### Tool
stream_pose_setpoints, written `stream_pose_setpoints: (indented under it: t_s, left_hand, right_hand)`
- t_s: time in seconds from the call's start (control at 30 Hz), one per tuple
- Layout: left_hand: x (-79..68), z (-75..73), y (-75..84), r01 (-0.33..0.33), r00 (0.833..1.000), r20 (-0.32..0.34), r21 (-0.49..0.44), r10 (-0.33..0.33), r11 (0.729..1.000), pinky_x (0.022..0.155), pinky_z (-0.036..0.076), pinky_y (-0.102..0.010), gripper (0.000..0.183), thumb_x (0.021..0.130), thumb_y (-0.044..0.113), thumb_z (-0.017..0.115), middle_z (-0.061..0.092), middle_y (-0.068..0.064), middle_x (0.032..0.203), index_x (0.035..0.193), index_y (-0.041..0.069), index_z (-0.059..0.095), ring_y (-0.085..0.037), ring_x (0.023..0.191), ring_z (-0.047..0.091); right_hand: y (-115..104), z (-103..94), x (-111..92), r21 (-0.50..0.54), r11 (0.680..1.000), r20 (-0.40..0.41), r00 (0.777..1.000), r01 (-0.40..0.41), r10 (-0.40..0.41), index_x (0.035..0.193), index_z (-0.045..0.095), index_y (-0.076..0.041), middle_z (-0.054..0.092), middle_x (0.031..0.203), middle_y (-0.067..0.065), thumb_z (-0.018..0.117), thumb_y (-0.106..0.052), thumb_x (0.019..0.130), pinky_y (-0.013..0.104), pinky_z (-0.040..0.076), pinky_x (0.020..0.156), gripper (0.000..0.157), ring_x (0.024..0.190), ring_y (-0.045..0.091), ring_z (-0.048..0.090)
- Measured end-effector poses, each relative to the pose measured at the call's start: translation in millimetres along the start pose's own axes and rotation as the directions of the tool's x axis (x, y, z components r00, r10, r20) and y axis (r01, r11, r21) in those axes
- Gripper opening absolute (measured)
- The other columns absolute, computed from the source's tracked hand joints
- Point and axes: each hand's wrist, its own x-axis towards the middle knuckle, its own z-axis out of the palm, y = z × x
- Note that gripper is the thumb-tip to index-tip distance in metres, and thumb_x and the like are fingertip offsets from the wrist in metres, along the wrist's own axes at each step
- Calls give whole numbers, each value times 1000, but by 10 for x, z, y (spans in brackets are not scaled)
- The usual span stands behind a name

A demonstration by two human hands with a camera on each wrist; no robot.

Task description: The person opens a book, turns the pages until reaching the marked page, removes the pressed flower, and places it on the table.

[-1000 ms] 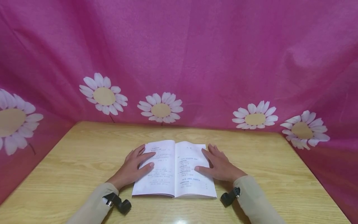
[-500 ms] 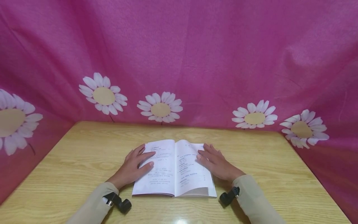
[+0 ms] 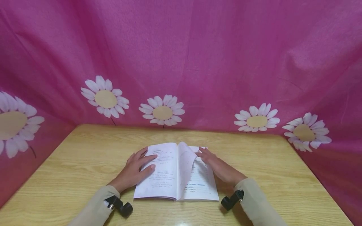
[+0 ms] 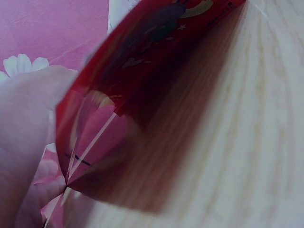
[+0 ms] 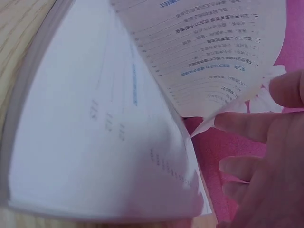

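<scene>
An open book (image 3: 162, 179) lies on the wooden table, its shiny red cover (image 4: 161, 42) visible from below in the left wrist view. My left hand (image 3: 134, 169) rests on the left page, with thumb and index finger spread over the paper. One right-hand leaf (image 3: 186, 163) stands raised and curls toward the spine. At its outer edge is my right hand (image 3: 216, 163), its index fingertip touching the paper in the right wrist view. The thumb (image 5: 287, 90) stays apart from that leaf (image 5: 218, 52). Beneath it, the printed right page (image 3: 202, 185) is exposed.
A pink curtain (image 3: 209, 62) with white daisies hangs behind and beside the table (image 3: 70, 166). Black wrist cameras (image 3: 123, 207) are worn over both beige sleeves (image 3: 258, 204).
The right hand has lifted the right-hand leaf and swept its edge leftward, uncovering the page below. The right fingers have shifted slightly left, while the left hand has stayed in place.
</scene>
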Motion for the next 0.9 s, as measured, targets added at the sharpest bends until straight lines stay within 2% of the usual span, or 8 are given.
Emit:
stream_pose_setpoints:
  t_s: [0.07, 0.17, 0.33, 0.47, 0.6, 0.77, 0.9]
  left_hand:
    - [4, 3, -11, -31, 999, -7, 11, 31, 999, 113, 3, -60, 49, 93, 45, 58, 26, -9, 157, 137, 24, 57, -31, 143, 23]
    - [3, 7, -33, -74, 997, -10, 24, 74, 997, 113, 4, -61, 48, 95, 44, 57, 33, -7, 155, 137, 21, 56, -31, 142, 28]
    - [5, 6, -44, -85, 996, -1, 19, 85, 996, 112, 3, -61, 49, 96, 45, 55, 41, -6, 151, 138, 20, 56, -33, 142, 27]
    - [9, 6, -50, -64, 998, 19, 13, 64, 998, 114, 2, -58, 53, 94, 50, 55, 40, -4, 151, 138, 21, 54, -30, 144, 24]
    - [10, 2, -64, -52, 998, 33, 20, 51, 998, 115, 1, -56, 58, 91, 56, 56, 38, -2, 152, 139, 23, 54, -28, 145, 21]
    - [24, -6, -72, -25, 999, 40, 29, 24, 999, 116, 1, -54, 65, 85, 61, 60, 38, -2, 152, 138, 24, 54, -27, 146, 19]
    - [37, -2, -82, -7, 999, 55, 57, 4, 998, 116, 1, -53, 73, 81, 65, 63, 37, -3, 153, 139, 23, 53, -26, 146, 18]
  right_hand:
    - [-14, 1, -6, -12, 1000, -6, 1000, 19, -19, 150, 36, -27, 8, 162, -8, 35, -47, 101, 64, 0, 112, 52, 148, 22, -4]
    - [-24, 8, -12, -87, 993, -14, 997, 77, -78, 151, 35, -23, 10, 162, -2, 42, -48, 99, 63, 5, 113, 58, 148, 26, 0]
    - [-8, 13, -16, -161, 976, -32, 987, 149, -156, 151, 34, -19, 12, 161, 8, 48, -51, 97, 66, 9, 111, 64, 147, 33, 4]
    - [-1, 17, -16, -177, 970, -78, 981, 164, -180, 151, 34, -19, 17, 160, 12, 52, -51, 95, 64, 12, 112, 66, 147, 34, 9]
    - [-17, 27, -7, -170, 973, -119, 977, 156, -177, 154, 24, -17, 16, 160, 10, 52, -52, 95, 59, 13, 114, 74, 147, 31, 9]
    - [-48, 41, 7, -149, 984, -147, 982, 96, -118, 156, 2, -16, 3, 162, 6, 51, -56, 93, 57, 10, 115, 89, 148, 29, 4]
    - [-58, 63, 7, -122, 989, -163, 981, 85, -104, 156, 1, -16, 5, 162, 7, 52, -58, 92, 57, 11, 115, 92, 147, 29, 9]
